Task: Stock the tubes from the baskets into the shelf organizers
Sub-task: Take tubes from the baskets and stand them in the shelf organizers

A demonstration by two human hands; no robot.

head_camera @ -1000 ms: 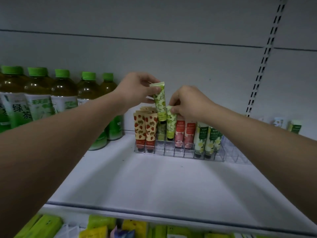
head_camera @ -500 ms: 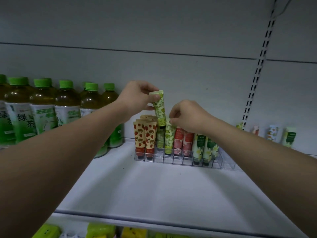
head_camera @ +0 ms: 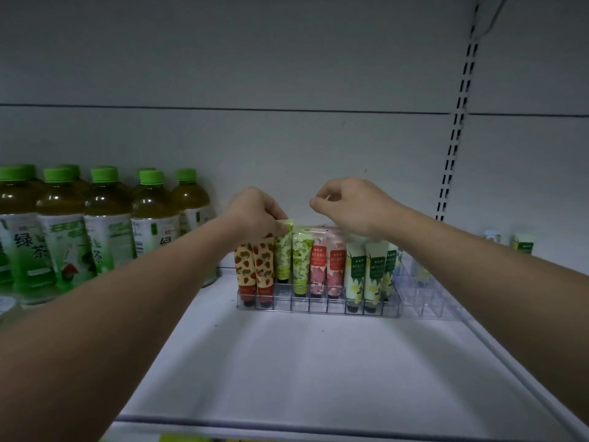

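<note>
Organizer (head_camera: 318,309) on shelf (head_camera: 302,362): left hand (head_camera: 255,215) pinches green tube (head_camera: 283,250) standing inside; right hand (head_camera: 347,204) above, fingers curled, holding nothing.

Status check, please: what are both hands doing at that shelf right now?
Left hand pinching green tube, lowering it into clear organizer. Right hand curled, empty, above the row. Nothing blocking.
</note>
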